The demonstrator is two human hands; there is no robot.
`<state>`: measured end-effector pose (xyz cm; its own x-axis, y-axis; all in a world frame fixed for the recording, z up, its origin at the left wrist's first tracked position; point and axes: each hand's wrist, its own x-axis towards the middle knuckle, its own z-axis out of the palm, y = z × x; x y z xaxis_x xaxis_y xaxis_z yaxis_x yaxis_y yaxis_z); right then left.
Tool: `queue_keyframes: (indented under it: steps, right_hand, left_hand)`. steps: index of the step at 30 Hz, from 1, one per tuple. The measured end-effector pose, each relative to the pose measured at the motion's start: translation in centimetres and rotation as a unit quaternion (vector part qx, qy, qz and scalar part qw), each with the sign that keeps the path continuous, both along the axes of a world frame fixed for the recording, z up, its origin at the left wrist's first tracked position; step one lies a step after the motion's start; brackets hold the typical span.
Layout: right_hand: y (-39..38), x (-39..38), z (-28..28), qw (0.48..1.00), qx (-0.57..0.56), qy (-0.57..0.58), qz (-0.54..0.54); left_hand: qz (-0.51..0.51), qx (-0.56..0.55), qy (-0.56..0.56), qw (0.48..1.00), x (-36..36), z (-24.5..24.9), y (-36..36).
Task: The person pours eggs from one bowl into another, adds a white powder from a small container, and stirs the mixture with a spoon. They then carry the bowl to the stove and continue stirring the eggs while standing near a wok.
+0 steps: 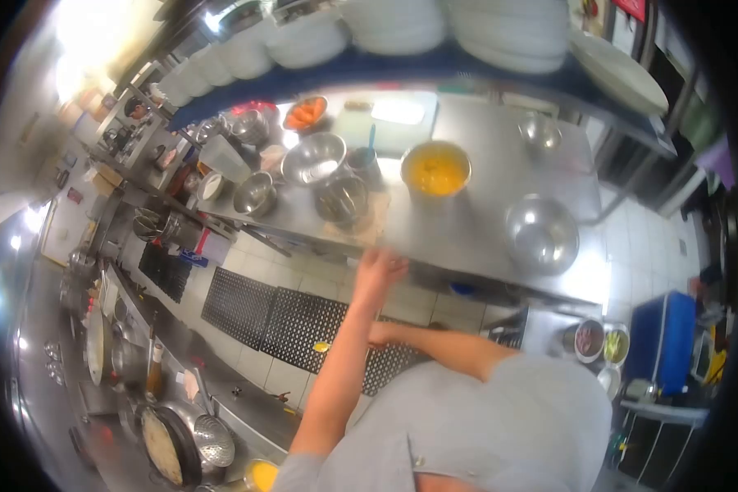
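Note:
My left hand (380, 275) is held by the front edge of the steel table (488, 238), its fingers loosely bent and apart with nothing visible in them. Just behind it lies a beige cloth (373, 221) under a steel bowl (342, 201). Lower down, my right hand (381, 334) is closed and partly covered by my left forearm. A spoon with a yellow-coated end (321, 347) shows past that forearm, in line with my right hand; its handle is hidden. On the table, a steel bowl (436, 170) contains something yellow.
Further bowls (541, 235), a bowl of orange pieces (306, 113) and a cutting board (385, 123) are on the table. Stacked white dishes (512, 33) fill the shelf above. Black mats (303, 324) lie on the floor. A stove with a pan (162, 447) stands lower left.

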<state>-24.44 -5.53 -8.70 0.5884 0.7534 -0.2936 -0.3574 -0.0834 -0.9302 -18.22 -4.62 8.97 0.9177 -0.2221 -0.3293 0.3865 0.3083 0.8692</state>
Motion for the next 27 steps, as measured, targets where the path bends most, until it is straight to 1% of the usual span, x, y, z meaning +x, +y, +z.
queue_keyframes:
  steps: [1,3,5,6,7,8,9,10,11,12,13,16,18,20,21,23,25,27]
  right_hand:
    - [-1.3,0.7,0.2,1.0,-0.008,0.01,-0.011]
    - [-2.5,1.6,-3.1,0.995,0.035,-0.082,-0.043]
    - [-5.4,3.5,-2.0,0.996,0.033,-0.073,-0.05]
    - [-7.5,3.8,1.7,0.999,0.011,-0.018,-0.036]
    - [-9.6,4.0,6.0,0.999,-0.014,0.037,-0.024]
    - [-10.0,4.9,5.2,0.999,-0.012,0.033,-0.03]
    - [-10.4,5.1,3.8,0.999,-0.01,0.02,-0.038]
    - [-10.8,5.2,2.3,0.999,-0.011,0.012,-0.042]
    - [-11.2,5.1,1.1,0.999,-0.017,0.009,-0.041]
    - [-11.4,5.3,-0.4,0.999,-0.018,0.008,-0.034]
    - [-11.7,5.1,-1.3,0.999,-0.025,0.009,-0.023]
    - [-12.5,4.7,-3.0,0.999,-0.04,0.011,0.0]
    - [-12.5,4.8,-4.2,0.999,-0.046,0.006,0.012]
    - [-11.7,4.9,-4.9,0.999,-0.047,-0.002,0.027]
    - [-11.2,5.0,-5.3,0.999,-0.043,-0.007,0.033]
    - [-10.0,5.0,-6.2,0.998,-0.038,-0.009,0.038]
    - [-9.2,4.4,-5.4,0.996,-0.063,-0.018,0.054]
    - [-8.0,3.8,-4.0,0.993,-0.095,-0.022,0.061]
  left_hand:
    - [0.018,0.007,0.02,1.0,3.5,-1.5,-2.8]
    - [0.049,0.013,0.05,0.997,8.7,-3.3,-6.9]
    - [0.071,0.011,0.067,0.995,12.5,-4.4,-10.4]
    - [0.03,0.068,-0.045,0.996,14.7,-7.7,-11.4]
    - [-0.009,0.124,-0.156,0.98,17.5,-13.0,-12.0]
    - [-0.012,0.213,-0.239,0.947,19.1,-16.6,-12.9]
    - [-0.002,0.303,-0.314,0.9,20.5,-20.0,-13.8]
    - [0.061,0.303,-0.249,0.918,20.2,-19.5,-14.7]
    - [0.122,0.289,-0.163,0.935,19.1,-17.8,-15.7]
    - [0.169,0.284,-0.107,0.938,18.3,-16.3,-16.3]
    - [0.197,0.281,-0.077,0.936,17.6,-15.4,-16.4]
    - [0.223,0.261,-0.046,0.938,15.1,-13.8,-14.7]
    - [0.23,0.312,-0.073,0.919,12.2,-11.4,-12.4]
    - [0.222,0.168,0.028,0.96,9.1,-6.8,-9.1]
    - [0.213,0.093,0.074,0.97,6.8,-4.3,-7.3]
    - [0.225,0.13,0.084,0.962,2.3,-0.1,-3.2]
    - [0.266,0.158,0.031,0.95,-2.0,-1.1,1.2]
    - [0.303,0.127,0.013,0.944,-8.1,0.0,5.7]
